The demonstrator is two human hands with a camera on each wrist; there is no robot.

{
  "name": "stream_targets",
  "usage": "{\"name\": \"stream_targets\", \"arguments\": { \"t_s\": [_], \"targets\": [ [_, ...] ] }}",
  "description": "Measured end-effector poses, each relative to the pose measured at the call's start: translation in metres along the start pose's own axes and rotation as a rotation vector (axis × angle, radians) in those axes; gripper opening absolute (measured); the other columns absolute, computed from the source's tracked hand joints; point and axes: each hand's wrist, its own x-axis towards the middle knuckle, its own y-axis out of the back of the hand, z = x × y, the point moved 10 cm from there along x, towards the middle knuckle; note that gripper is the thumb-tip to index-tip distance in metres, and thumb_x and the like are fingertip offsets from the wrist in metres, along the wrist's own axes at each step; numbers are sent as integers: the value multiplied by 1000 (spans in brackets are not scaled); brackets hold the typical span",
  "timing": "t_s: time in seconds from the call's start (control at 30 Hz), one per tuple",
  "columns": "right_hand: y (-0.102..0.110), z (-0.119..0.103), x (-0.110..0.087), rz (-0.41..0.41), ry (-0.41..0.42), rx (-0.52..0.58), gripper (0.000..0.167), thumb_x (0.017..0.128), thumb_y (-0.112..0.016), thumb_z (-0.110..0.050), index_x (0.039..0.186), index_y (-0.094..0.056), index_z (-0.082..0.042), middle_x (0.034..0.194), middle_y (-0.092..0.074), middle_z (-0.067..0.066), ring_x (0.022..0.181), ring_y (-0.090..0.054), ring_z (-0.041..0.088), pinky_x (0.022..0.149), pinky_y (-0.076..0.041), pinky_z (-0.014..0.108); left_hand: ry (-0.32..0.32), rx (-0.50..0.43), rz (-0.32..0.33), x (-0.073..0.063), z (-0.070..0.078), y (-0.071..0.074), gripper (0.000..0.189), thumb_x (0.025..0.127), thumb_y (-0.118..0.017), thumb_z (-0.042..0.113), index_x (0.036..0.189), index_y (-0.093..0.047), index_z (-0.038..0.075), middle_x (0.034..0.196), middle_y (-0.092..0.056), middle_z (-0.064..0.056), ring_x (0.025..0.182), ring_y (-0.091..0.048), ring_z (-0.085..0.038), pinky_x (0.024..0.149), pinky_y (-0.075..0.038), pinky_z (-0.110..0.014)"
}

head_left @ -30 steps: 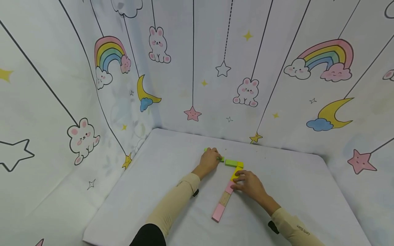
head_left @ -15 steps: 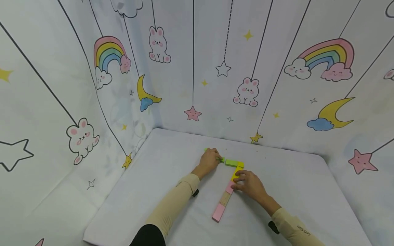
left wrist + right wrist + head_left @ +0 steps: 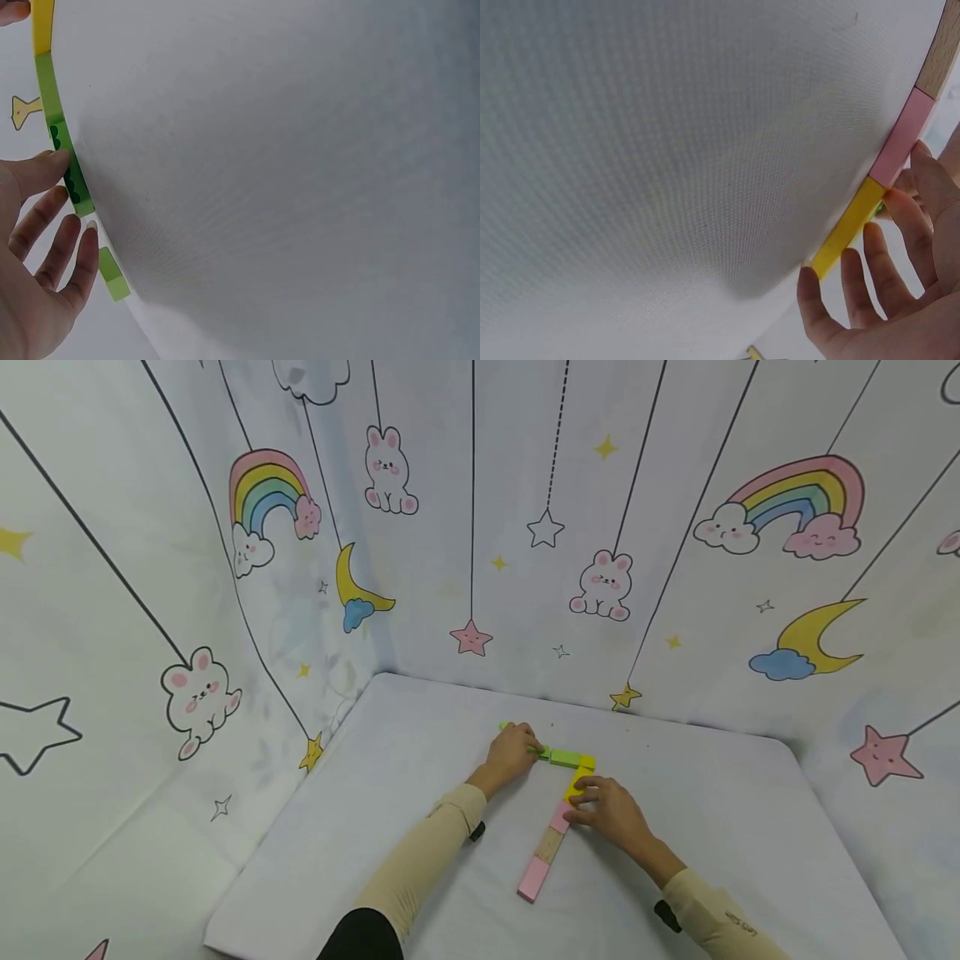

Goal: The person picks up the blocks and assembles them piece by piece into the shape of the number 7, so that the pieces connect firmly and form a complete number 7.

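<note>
My left hand (image 3: 512, 752) pinches a green block with dark scalloped markings (image 3: 64, 161), thumb on its near side. Its end sits right against a plain green block (image 3: 566, 758) in a line of blocks. That line turns at a small yellow block (image 3: 587, 762) and runs toward me through a longer yellow block (image 3: 574, 786), a pink block (image 3: 558, 817), a bare wooden block (image 3: 549, 845) and another pink block (image 3: 532, 880). My right hand (image 3: 611, 810) rests its spread fingertips along the yellow and nearer pink blocks, on their right side.
Another green piece (image 3: 114, 274), two-toned, lies beyond my left fingers, mostly hidden by that hand in the head view. A white cloth-covered table (image 3: 360, 860) bears everything. White walls (image 3: 480, 527) printed with rabbits, stars and rainbows rise behind and at the sides.
My left hand has shifted the marked green block slightly, and the gap between it and the plain green block has closed. The right hand has stayed in place.
</note>
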Motion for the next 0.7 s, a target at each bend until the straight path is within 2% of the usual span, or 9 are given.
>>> {"name": "stream_targets", "arguments": {
  "t_s": [0.33,0.7],
  "targets": [
    [-1,3,0,-8,-23,38,32,80,-90,-40,97,-86,-14,128,-70,3,127,-59,33,107,-47,56,14,-23,-13,-2,2,0,16,94,-79,20,109,-84,23,115,-67,6,104,-57,-14,86,-53,-29],
    [-2,4,0,-8,-40,48,32,79,-90,-41,97,-86,-15,128,-71,4,127,-59,33,107,-46,57,-12,-28,-2,-5,4,3,15,93,-81,19,107,-85,22,113,-68,4,102,-57,-15,84,-53,-29]
  ]
}}
